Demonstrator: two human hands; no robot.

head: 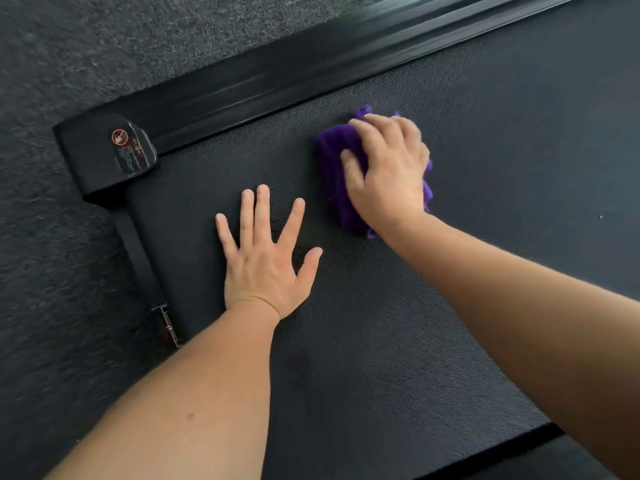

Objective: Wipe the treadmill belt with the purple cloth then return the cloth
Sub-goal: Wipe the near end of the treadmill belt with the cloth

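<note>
Nearest you, both bare forearms reach out over the treadmill belt (398, 341), a dark, finely ribbed sheet that looks grippy rather than slick, so expect drag against anything you push across it. Your left hand (263, 261) lies flat on the belt with fingers spread wide and nothing in it; it reads as a brace for your weight, well clear of the cloth. A little further out, your right hand (388, 168) is pressed palm-down on the purple cloth (337, 174), fingers loosely curled over the bunched top and thumb bearing on its left side, so the cloth is pinned between palm and belt rather than pinched up. The cloth sits about mid-belt, near the side rail (277, 81) but not touching it. It looks soft, light and shaggy, with loose strands poking out around your hand; it should crumple and roll under you on that ribbed surface, so keep the palm spread over the middle of the wad and tuck in the trailing edges. When you lift it to return it, gather the whole bunch from the top. Beyond the rail, the corner end cap (107, 154) carries a warning label, and grey carpet (86, 46) lies past it.
</note>
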